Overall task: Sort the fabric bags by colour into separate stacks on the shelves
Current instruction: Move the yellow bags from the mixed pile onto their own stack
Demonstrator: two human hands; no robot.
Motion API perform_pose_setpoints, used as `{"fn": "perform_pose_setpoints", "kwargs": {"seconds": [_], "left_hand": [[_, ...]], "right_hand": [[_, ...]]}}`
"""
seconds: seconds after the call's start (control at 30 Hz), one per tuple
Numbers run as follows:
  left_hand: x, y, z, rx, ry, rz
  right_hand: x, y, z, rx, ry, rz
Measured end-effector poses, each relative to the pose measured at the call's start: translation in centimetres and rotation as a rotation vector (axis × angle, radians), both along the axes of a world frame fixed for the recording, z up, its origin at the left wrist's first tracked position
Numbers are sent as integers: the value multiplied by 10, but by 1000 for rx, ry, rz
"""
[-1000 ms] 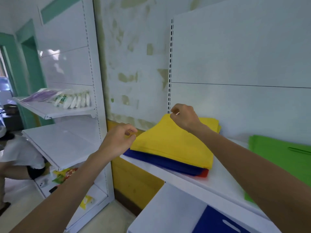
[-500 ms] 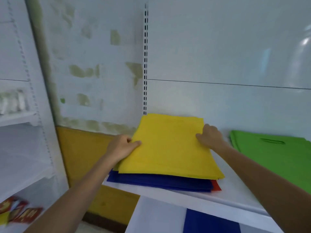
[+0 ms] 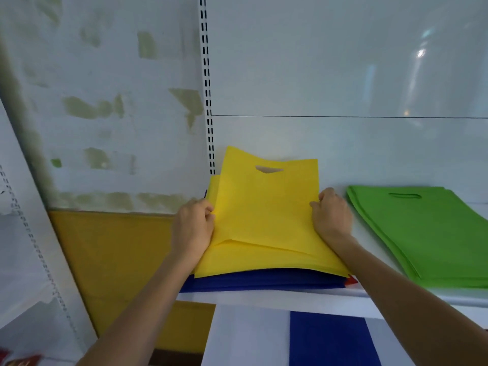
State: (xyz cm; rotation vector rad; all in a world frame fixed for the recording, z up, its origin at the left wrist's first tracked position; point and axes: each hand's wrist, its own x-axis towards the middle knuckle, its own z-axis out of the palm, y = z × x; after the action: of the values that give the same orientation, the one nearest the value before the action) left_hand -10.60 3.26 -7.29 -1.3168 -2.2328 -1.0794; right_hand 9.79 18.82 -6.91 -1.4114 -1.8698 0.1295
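Between two hands [image 3: 194, 228] [image 3: 332, 215], yellow bag [image 3: 266, 207]

Red bag [image 3: 351, 280] — only a corner, under blue bags [image 3: 264, 282]

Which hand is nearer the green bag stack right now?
Right. The right hand grips the yellow bag at its right edge, just beside the green stack; the left hand grips its far, left edge.

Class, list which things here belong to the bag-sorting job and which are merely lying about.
Job: yellow bag, gripped by left hand and right hand; blue bags beneath; red bag corner; green bags; shelf; lower blue bag.
Lying about: red packets, bottom left; slotted upright.
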Motion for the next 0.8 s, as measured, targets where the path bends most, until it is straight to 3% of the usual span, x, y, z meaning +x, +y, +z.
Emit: {"fn": "perform_pose_setpoints", "kwargs": {"seconds": [0.17, 0.27, 0.37, 0.57, 0.8], "left_hand": [[0, -4, 5, -32, 89, 17], [6, -9, 23, -29, 167, 0], [28, -7, 50, 75, 158, -153], [120, 29, 69, 83, 198, -386], [286, 84, 63, 49, 54, -682]], "right_hand": [[-1, -4, 2, 142, -22, 22], [9, -10, 18, 131, 133, 109], [39, -11, 42, 218, 254, 159], [155, -10, 68, 289, 223, 18], [354, -24, 85, 252, 120, -242]]}}
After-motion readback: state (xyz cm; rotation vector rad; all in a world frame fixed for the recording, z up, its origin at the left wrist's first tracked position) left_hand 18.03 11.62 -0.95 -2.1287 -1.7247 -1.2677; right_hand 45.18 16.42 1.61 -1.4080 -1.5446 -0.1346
